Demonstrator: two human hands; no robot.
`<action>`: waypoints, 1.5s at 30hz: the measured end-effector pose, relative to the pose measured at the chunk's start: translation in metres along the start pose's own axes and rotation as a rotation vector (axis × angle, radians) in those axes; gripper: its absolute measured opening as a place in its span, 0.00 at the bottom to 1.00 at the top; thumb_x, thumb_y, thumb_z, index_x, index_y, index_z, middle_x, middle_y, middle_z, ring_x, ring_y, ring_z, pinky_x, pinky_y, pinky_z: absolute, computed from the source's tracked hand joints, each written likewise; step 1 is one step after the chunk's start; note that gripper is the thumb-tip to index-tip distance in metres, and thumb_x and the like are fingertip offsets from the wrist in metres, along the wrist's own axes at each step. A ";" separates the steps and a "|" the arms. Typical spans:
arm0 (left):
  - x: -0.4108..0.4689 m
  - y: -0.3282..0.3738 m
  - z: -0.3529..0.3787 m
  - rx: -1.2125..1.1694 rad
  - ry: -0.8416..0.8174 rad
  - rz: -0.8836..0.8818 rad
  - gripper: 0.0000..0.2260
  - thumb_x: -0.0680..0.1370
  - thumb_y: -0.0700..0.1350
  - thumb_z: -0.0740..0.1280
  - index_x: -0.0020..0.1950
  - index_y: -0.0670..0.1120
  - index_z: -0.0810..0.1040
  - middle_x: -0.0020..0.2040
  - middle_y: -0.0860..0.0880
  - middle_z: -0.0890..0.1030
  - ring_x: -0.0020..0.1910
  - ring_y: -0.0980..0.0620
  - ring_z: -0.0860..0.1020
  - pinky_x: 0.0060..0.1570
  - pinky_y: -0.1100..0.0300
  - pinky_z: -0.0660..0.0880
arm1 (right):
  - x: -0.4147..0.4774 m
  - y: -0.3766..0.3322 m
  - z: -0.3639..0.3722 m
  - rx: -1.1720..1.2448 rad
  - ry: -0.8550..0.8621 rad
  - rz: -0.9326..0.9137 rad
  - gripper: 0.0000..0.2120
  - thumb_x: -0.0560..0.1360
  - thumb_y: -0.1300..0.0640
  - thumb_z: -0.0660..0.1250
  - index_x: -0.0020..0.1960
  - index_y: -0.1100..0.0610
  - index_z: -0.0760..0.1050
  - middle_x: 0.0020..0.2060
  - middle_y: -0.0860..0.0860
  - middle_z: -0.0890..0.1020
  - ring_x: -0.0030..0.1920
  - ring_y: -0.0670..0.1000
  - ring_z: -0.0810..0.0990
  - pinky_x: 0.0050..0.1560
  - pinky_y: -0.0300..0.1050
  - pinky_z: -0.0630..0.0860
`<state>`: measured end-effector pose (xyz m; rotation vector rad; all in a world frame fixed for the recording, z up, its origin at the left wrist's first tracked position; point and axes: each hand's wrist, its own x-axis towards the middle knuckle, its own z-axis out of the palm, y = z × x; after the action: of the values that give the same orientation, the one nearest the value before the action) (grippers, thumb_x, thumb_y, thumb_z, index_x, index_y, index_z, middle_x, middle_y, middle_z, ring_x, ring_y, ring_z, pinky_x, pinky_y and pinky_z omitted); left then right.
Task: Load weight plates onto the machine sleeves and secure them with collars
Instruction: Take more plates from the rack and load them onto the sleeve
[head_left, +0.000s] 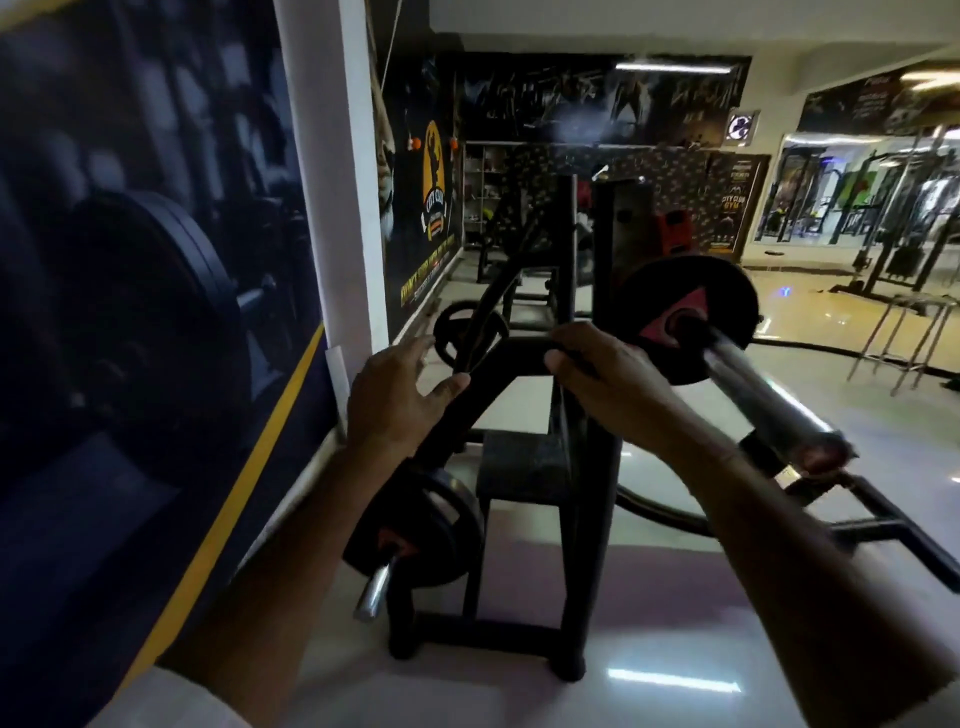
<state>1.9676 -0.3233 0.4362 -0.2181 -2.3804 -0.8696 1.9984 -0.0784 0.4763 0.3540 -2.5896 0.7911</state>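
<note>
A black weight plate with a red centre (685, 317) sits on the chrome sleeve (763, 395) that points toward me at the right. My right hand (597, 374) is curled over the black machine arm (498, 358) right next to that plate. My left hand (400, 395) hovers with fingers spread beside the sloping black frame bar, holding nothing. Lower down, a second black plate (415, 525) sits on a short chrome sleeve (376, 587). A further black plate (467, 332) hangs behind the frame. No collar is visible.
A dark wall poster (130, 312) fills the left, close to the machine. The machine's black post and base (576, 545) stand on a glossy pale floor. A black handle bar (893, 530) juts out at lower right. Other racks (883, 234) stand far right.
</note>
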 end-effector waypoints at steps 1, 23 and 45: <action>-0.009 -0.019 -0.005 0.010 -0.021 -0.024 0.29 0.74 0.61 0.74 0.70 0.48 0.78 0.63 0.43 0.83 0.63 0.42 0.80 0.60 0.48 0.78 | -0.005 -0.007 0.027 0.004 -0.004 0.015 0.19 0.82 0.41 0.62 0.70 0.46 0.72 0.61 0.49 0.81 0.59 0.55 0.81 0.55 0.56 0.80; -0.058 -0.422 0.168 -0.004 -0.501 -0.553 0.37 0.74 0.61 0.74 0.79 0.51 0.65 0.75 0.47 0.73 0.74 0.45 0.71 0.63 0.54 0.71 | 0.022 0.117 0.515 0.264 -0.280 0.580 0.36 0.70 0.44 0.74 0.73 0.49 0.63 0.68 0.53 0.72 0.65 0.56 0.77 0.56 0.58 0.84; -0.043 -0.576 0.335 -0.300 -0.387 -0.545 0.43 0.68 0.57 0.81 0.77 0.47 0.67 0.60 0.59 0.75 0.59 0.62 0.72 0.50 0.77 0.68 | 0.028 0.211 0.644 0.292 0.061 0.642 0.33 0.70 0.47 0.78 0.70 0.50 0.68 0.62 0.53 0.78 0.64 0.57 0.77 0.63 0.61 0.77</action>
<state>1.6488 -0.5548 -0.1024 0.1779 -2.7048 -1.5619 1.7015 -0.2841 -0.0985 -0.4466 -2.5375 1.3696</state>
